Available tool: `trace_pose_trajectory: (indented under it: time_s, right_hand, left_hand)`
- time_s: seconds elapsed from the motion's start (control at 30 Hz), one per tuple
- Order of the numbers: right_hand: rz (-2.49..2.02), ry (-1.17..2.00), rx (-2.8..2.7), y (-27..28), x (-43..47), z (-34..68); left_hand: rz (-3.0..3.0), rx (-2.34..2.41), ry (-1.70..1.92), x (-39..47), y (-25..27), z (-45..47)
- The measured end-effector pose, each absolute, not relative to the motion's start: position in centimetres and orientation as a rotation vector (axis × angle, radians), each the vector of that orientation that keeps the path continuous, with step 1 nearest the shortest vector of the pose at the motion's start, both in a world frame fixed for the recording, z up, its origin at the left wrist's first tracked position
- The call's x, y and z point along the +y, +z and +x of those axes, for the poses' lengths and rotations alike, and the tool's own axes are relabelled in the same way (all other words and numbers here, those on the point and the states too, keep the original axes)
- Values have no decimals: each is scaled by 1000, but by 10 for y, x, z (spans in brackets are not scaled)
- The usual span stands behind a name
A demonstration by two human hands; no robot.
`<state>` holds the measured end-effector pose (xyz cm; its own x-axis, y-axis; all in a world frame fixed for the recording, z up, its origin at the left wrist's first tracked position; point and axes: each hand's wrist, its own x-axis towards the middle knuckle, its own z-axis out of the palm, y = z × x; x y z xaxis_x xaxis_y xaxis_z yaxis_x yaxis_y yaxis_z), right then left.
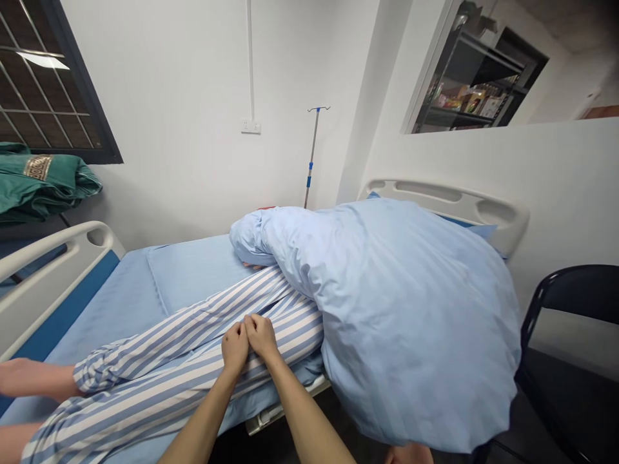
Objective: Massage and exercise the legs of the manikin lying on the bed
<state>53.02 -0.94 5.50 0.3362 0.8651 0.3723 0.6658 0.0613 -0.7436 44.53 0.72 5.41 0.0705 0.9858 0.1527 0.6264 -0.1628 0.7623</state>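
Striped blue-and-white trousers (159, 386) cover the legs of a figure lying on the bed, with bare feet at the left. My left hand (235, 346) is closed on the trouser cloth at the near thigh. Right beside it, touching, my right hand (261, 335) is also closed on the cloth; the fingertips of both are hidden. A light blue quilt (406, 303) is bunched over the figure's upper body and hangs down over the bed's near side. A bit of skin (411, 454) shows under its lower edge.
The bed has a pale footboard (104, 238) at left and a headboard (459, 193) at right. A black chair (580, 296) stands close by the quilt. Behind the bed rises an IV pole (313, 142). Green cloth (53, 183) lies piled below the window.
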Motion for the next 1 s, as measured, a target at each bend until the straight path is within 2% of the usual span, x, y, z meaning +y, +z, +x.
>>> trace_pose_trajectory:
  time_s: [0.13,0.23,0.5,1.0]
  right_hand:
    - [-1571,289,-1350,56,-10,532]
    - [-1505,331,-1318,55,-9,534]
    - [-1429,378,-1216,48,-8,537]
    - [-1506,364,-1263,44,-2,535]
  left_hand:
    - [1577,1556,1212,10,70,456]
    - [1491,1484,1274,13,72,466]
    - [1830,1490,1059,6,39,470]
    - [1887,1572,963,8,32,466]
